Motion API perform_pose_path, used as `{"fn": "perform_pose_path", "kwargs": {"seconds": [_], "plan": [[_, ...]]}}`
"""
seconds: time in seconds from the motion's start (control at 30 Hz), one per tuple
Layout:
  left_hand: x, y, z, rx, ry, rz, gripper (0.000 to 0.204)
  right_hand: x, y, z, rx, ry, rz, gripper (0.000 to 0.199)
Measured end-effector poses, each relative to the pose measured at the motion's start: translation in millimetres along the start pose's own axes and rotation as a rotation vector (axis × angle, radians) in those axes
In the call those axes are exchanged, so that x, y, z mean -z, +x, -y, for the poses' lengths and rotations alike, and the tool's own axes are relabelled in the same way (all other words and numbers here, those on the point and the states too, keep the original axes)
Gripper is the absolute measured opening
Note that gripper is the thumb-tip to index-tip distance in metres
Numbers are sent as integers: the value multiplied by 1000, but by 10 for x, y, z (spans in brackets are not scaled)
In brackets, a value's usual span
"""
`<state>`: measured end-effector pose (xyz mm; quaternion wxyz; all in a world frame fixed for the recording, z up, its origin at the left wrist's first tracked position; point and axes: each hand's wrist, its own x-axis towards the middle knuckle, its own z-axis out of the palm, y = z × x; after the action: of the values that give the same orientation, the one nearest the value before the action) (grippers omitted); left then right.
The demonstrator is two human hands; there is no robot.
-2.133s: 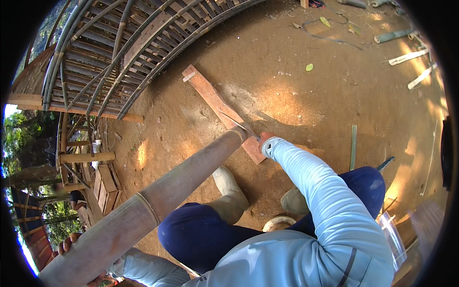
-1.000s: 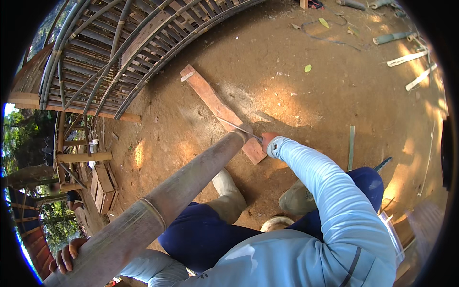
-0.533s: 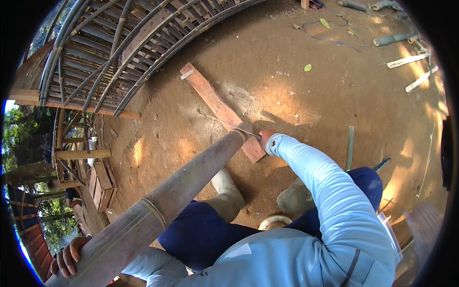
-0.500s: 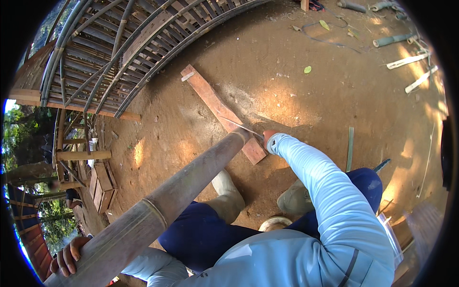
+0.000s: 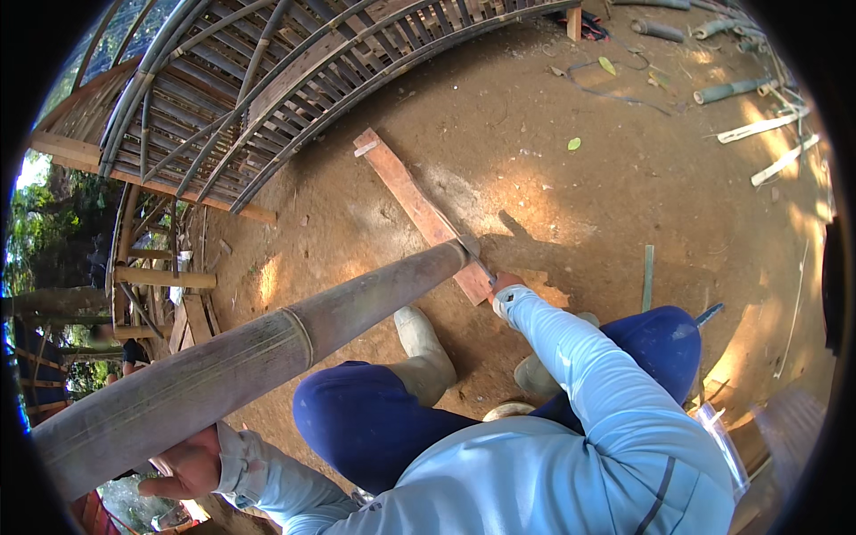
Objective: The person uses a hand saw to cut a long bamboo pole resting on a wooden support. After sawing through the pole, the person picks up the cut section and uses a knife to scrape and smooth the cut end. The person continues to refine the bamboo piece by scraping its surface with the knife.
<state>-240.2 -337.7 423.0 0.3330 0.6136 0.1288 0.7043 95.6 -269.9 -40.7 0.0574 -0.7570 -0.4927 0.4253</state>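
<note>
A thick grey-brown bamboo pole (image 5: 241,357) slants across from the lower left. Its far end rests on a reddish wooden plank (image 5: 401,183) on the ground. My right hand (image 5: 506,283) is closed around the handle of a thin-bladed cutting tool (image 5: 478,259), with the blade against the pole's far end; whether it is a saw or a knife cannot be made out. Palm up, my left hand (image 5: 189,465) bears the near part of the pole from below. Its thumb side shows, while some fingers are hidden by the pole.
My boots (image 5: 423,357) stand on the dirt just behind the plank. A slatted bamboo structure (image 5: 267,116) takes up the upper left. Cut bamboo pieces (image 5: 731,92) lie at the far right, and a green strip (image 5: 648,276) lies right of my arm.
My left hand has gone from the pole's top to its underside. The pole's near end has swung up and left. My right hand has drawn the blade slightly back toward me.
</note>
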Motion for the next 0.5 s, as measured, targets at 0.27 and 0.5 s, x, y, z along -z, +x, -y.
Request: {"fn": "perform_pose_path", "kwargs": {"seconds": [0.27,0.5], "plan": [[370,-126,-178,77,254,-481,64,561,-831,898,676,-20,57,33],[342,-214,-191,103,193,-332,81,125,212,-141,219,-64,44,27]]}}
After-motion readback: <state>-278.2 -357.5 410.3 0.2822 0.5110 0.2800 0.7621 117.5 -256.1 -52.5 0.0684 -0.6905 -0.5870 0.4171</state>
